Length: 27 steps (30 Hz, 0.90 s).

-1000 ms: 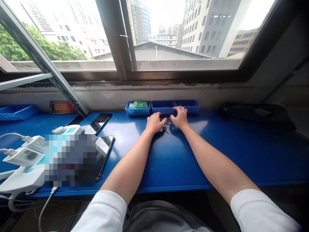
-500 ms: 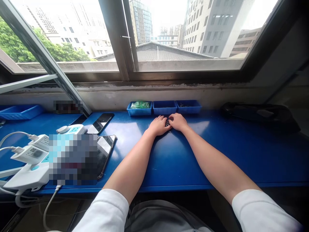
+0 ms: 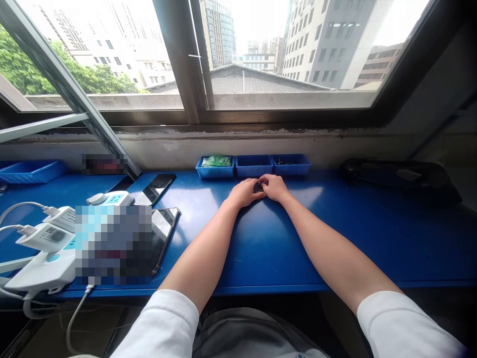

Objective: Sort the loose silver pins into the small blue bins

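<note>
Head view: my left hand (image 3: 246, 193) and right hand (image 3: 275, 188) curl half-closed around thin dark pieces (image 3: 258, 188) near the blue table (image 3: 276, 253)'s far edge; whether either grips any, I cannot tell. Squeezing unevenly could scatter them sideways.

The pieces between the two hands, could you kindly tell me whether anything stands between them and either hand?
Nothing visible does: the left hand and right hand are curled right around the pieces from either side, on the table. The hands partly hide them, so exact contact is unclear.
</note>
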Each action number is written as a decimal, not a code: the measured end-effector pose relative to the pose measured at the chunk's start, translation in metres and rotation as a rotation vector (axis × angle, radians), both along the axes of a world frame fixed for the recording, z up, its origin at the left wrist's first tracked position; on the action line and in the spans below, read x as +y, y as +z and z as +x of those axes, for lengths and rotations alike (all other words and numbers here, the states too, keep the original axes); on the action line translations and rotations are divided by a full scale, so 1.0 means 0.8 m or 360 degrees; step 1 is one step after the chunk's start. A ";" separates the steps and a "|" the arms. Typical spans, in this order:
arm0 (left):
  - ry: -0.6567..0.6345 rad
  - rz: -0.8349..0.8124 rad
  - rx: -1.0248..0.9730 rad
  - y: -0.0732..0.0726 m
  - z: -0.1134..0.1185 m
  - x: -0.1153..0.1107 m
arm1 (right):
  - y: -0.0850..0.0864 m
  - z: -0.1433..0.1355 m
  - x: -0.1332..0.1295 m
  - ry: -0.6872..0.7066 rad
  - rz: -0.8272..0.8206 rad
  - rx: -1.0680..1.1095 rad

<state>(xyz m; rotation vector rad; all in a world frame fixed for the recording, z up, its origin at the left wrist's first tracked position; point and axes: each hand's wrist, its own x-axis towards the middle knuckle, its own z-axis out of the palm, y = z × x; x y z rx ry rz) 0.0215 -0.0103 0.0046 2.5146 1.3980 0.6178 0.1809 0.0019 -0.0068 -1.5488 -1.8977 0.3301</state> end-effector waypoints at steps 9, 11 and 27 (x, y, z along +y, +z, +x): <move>0.0000 0.0098 0.0053 -0.004 0.001 0.002 | -0.004 0.000 0.002 -0.0016 -0.0029 0.0060; 0.0003 0.0111 0.0059 -0.005 0.002 0.003 | -0.004 -0.001 0.002 -0.0016 -0.0041 0.0035; -0.0017 0.0136 -0.0129 -0.013 0.001 0.007 | -0.002 -0.004 0.003 -0.0038 0.0033 -0.0162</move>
